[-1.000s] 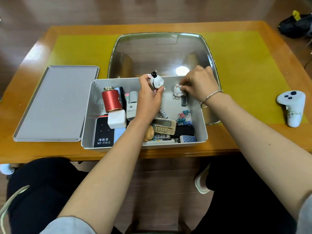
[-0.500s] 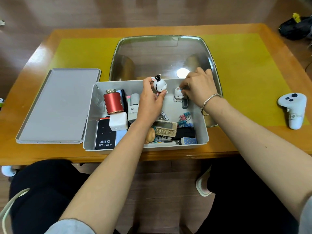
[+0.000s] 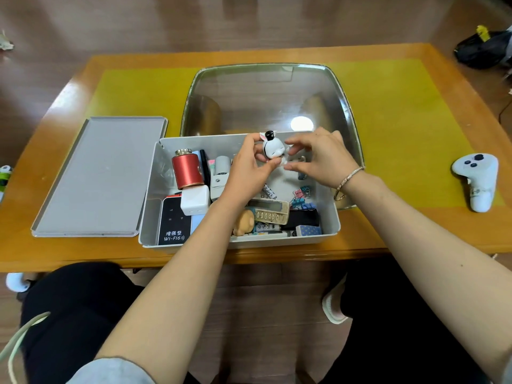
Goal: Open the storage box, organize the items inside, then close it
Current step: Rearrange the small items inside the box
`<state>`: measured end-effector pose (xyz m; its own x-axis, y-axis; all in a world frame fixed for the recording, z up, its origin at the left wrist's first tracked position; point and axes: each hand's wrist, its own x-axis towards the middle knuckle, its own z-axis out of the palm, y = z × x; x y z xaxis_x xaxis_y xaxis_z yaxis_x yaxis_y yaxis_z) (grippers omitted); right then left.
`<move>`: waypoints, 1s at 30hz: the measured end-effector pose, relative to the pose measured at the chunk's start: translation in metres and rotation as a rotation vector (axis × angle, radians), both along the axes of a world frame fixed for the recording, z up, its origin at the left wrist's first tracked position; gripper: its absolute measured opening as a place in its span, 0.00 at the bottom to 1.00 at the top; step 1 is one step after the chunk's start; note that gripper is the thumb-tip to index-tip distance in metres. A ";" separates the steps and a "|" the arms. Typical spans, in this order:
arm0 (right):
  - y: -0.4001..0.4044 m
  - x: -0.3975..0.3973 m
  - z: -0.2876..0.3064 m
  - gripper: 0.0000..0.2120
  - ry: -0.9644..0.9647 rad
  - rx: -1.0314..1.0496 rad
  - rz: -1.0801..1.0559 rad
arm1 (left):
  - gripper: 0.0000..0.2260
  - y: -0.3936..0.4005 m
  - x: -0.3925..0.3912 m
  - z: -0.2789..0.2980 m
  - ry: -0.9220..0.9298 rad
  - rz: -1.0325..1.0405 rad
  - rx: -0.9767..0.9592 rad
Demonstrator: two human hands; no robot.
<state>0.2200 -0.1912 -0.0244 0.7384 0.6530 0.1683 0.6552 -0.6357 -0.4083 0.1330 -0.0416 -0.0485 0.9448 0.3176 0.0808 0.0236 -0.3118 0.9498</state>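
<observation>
On the far left of the table (image 3: 415, 231) the grey lid (image 3: 99, 176) lies flat, off and just beside the storage box (image 3: 151, 214), so the box is open and we're mid-sort. Inside, left side: red canister (image 3: 187, 170) standing upright, white charger cube (image 3: 194, 202) in front of it, and a black Wi-Fi unit (image 3: 174, 225) at the near corner.

Middle of the box, toward the far wall: the left hand (image 3: 243, 173) pinches the little white figurine (image 3: 273, 149) between thumb and fingers, holding it upright, black top up, above the box floor. The right hand (image 3: 321, 159) comes in from the right with fingers loosely spread; it looks to be holding nothing, though a small white thing sits under its fingertips and I can't tell if they touch it.

So the figurine lies just left of the right hand, long axis vertical. My guess is it gets stood up at the back.

Further right: binder clips (image 3: 302, 194), then a white controller (image 3: 478, 180) well apart on the yellow mat (image 3: 401, 120).
</observation>
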 end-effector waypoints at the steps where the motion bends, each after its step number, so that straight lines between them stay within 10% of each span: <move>1: 0.002 -0.003 0.000 0.24 0.009 0.002 0.002 | 0.18 -0.001 -0.001 0.002 0.007 -0.019 -0.022; 8: 0.001 -0.006 -0.001 0.16 -0.011 0.000 -0.016 | 0.23 0.002 -0.001 0.015 0.037 -0.078 -0.046; 30: -0.008 0.015 -0.007 0.09 -0.164 -0.031 -0.234 | 0.14 0.008 0.042 -0.012 0.199 -0.023 0.697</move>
